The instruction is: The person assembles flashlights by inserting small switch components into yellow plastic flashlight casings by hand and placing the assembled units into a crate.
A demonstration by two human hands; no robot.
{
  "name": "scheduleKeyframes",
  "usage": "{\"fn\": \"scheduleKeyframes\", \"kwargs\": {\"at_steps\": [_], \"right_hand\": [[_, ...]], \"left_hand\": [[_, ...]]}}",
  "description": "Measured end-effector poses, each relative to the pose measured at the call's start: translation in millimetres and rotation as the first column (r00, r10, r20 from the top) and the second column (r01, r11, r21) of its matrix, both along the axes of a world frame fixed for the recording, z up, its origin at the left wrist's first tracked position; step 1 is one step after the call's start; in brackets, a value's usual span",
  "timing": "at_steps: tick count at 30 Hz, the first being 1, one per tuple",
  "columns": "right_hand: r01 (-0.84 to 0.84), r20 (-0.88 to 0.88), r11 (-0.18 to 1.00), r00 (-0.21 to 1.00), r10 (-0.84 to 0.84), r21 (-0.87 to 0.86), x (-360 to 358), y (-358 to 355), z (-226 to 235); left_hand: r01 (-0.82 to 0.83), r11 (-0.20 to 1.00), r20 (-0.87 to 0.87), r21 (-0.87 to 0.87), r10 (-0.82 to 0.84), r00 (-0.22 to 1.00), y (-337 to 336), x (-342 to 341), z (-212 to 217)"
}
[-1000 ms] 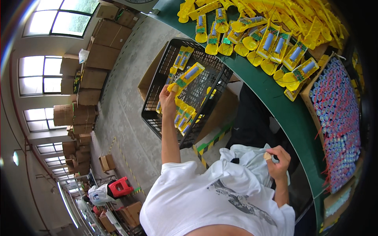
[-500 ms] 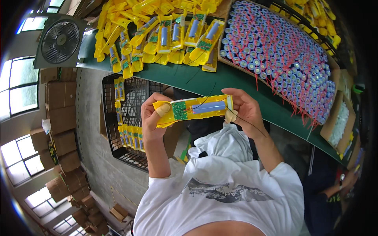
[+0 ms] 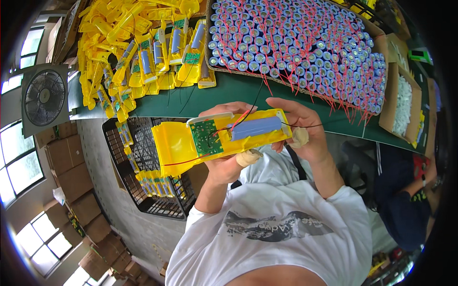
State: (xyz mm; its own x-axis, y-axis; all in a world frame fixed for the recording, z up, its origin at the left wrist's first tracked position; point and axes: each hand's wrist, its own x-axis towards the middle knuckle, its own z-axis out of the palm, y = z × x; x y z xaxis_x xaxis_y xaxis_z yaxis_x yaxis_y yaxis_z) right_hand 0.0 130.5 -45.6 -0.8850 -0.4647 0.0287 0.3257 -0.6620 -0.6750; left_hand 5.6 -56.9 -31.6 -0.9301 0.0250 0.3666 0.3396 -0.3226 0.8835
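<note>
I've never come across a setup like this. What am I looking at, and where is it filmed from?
There is no machine: these are a person's own hands, seen from above by a wide fisheye camera worn on the head, so straight edges bend. The left hand supports a yellow shell near its middle, and the right hand holds its right end. Inside the shell sit a green circuit board and a blue cylinder. On the green table lie a heap of yellow parts and many packed blue cells with red wires. A black crate below holds similar filled shells.
</note>
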Motion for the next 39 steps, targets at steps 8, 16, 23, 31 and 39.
{"fn": "scheduleKeyframes", "kwargs": {"at_steps": [8,16,23,31,39], "right_hand": [[0.204,-0.233,0.941,0.962,-0.142,0.271,-1,10,13],[0.583,-0.591,0.672,0.764,-0.261,0.457,8,-7,7],[0.418,-0.464,0.860,0.848,-0.254,0.294,5,-5,6],[0.427,-0.459,0.762,0.867,-0.192,0.487,-14,-13,20],[0.509,-0.494,0.690,0.834,-0.247,0.515,-21,-10,24]], "left_hand": [[0.006,0.976,0.341,0.219,-0.083,0.936,14,3,17],[-0.042,0.924,0.516,0.379,-0.173,0.839,17,-10,16],[0.163,0.751,0.326,0.639,-0.457,0.827,10,-17,12],[0.045,0.739,0.406,0.672,-0.419,0.812,24,-25,9],[0.103,0.762,0.392,0.639,-0.438,0.809,42,-38,28]]}}
